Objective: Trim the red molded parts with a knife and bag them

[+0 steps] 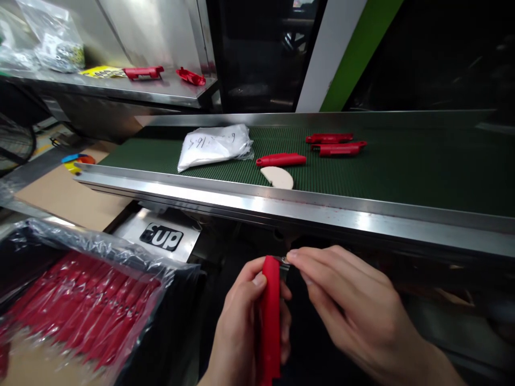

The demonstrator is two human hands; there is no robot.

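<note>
A steel-railed green conveyor belt (402,171) crosses before a dark machine, a steel shelf (120,88) (glossy) behind.

**Legible markings, head view**

A black label (161,236) on the steel plate (132,228) under the near edge of the conveyor belt (362,171) reads "UP" in white. The white plastic bag (214,146) at the belt's left end bears handwritten digits, partly legible, roughly "16.5". The yellow tag (100,71) on the far shelf (161,92) is unreadable.
</note>
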